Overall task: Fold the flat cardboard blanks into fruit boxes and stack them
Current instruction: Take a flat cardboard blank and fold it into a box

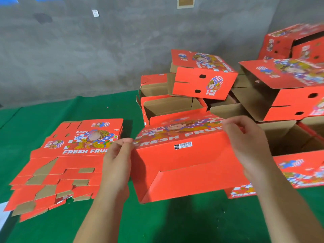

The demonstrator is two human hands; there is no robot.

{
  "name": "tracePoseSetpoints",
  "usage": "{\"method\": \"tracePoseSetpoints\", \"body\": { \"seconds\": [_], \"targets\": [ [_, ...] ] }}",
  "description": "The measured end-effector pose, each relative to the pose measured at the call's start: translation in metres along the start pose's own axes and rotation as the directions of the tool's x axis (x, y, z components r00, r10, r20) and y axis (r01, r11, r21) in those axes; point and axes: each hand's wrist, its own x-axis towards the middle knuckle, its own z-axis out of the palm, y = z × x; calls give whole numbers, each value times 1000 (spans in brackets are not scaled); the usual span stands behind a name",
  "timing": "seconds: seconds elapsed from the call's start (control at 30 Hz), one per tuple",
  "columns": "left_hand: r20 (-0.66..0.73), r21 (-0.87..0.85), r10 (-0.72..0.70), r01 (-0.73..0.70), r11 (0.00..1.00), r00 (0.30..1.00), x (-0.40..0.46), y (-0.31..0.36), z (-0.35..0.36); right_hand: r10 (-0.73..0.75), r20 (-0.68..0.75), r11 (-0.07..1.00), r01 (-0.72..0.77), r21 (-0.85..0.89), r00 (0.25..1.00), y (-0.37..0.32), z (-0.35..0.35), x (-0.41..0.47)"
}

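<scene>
While the half-folded box (pixel 182 155) is held above the green table cover (pixel 157 221), both hands work its upper crease: the left hand (pixel 117 155) pinches the left end of the printed top panel between thumb and curled fingers, and the right hand (pixel 245 142) pinches the right end with its fingertips drawn together. For a clean fold, keep both pinches on the crease line itself and turn the two ends at the same rate, so the panel does not twist; the lower flap hanging toward the person should probably be brought up only after the side walls stand square. Watch the raw cardboard edges at the corners, which sit close to the fingers. Room is limited on both sides: the stack of flat blanks (pixel 66 163) lies just beside the left forearm, and another printed blank (pixel 298 172) lies under the right forearm. Behind the box, finished boxes (pixel 203 76) are piled irregularly near the grey wall (pixel 87 50), some open side up, others tipped over. Free space remains on the cloth directly in front of the person.
</scene>
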Motion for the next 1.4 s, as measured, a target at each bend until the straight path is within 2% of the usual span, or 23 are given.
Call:
{"method": "tracePoseSetpoints", "body": {
  "seconds": [0.07, 0.13, 0.23, 0.3, 0.4, 0.53, 0.63, 0.73, 0.8, 0.9, 1.0, 1.13, 1.23, 1.33, 1.4],
  "targets": [
    [25, -35, 34, -33, 999, 999, -6, 5, 2, -4, -74, 999, 7, 39, 997, -6, -9, -1],
    [23, -140, 53, -49, 989, 998, -8, 8, 6, -19, -139, 996, 30, 80, 990, -7, -15, -3],
    [19, -276, 64, -56, 959, 998, -3, 9, 13, 12, -175, 994, 8, 110, 984, -7, -16, -12],
    [113, -307, 52, -15, 952, 992, 4, 4, 14, 8, -176, 998, 4, 66, 984, -5, -18, -20],
    [296, -217, 77, -11, 976, 952, 16, -8, 5, -22, -128, 1000, 19, -23, 992, 6, -28, -25],
    [450, -146, 97, -34, 989, 888, 22, -25, 2, 10, 0, 1000, -10, -17, 1000, 32, -41, -20],
    [504, -121, -45, 122, 985, 863, 18, -46, 18, 113, 35, 993, -114, 36, 993, 47, -36, -22],
    [604, -36, -156, 222, 974, 781, 8, -70, 36, 144, 50, 989, -145, 20, 988, 60, -24, -26],
    [576, -20, -234, 300, 954, 783, 5, -84, 42, 215, -27, 973, -217, -79, 976, 75, -14, -26],
    [444, -24, -300, 346, 938, 844, 12, -95, 37, 302, -75, 909, -310, -279, 950, 97, -1, -32],
    [437, -32, -264, 308, 951, 860, 27, -92, 26, 364, -50, 901, -365, -235, 930, 110, 9, -42],
    [311, -18, -279, 299, 954, 909, 36, -93, 18, 440, -9, 889, -437, -138, 898, 129, 18, -43],
    [245, 85, -272, 259, 962, 930, 38, -104, 12, 436, 41, 889, -422, -176, 899, 142, 20, -43],
    [270, 290, -344, 265, 920, 899, 37, -114, 4, 451, 28, 871, -433, -235, 892, 156, 16, -43],
    [317, 319, -402, 303, 898, 859, 34, -124, 4, 471, 32, 862, -452, -229, 881, 164, 13, -42]
  ]
}}
